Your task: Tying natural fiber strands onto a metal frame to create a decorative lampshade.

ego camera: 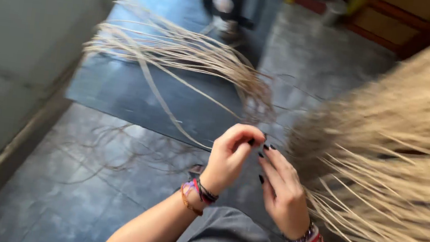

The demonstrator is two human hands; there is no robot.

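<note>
Right, close in, the left hand [229,158] curls its fingers into a pinch on a thin pale strand [172,111], seemingly to keep it apart from the rest; the right hand [283,189] sits just beside it, fingers loosely spread, holding nothing that shows. The strand runs up and left toward the loose fibre bunch [180,51] on the dark floor [81,186]; a big straw bundle [409,145] fills the right

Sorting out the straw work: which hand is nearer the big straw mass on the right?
Right. The right hand lies against the big straw mass; the left hand sits across from it, pinching a strand.
</note>
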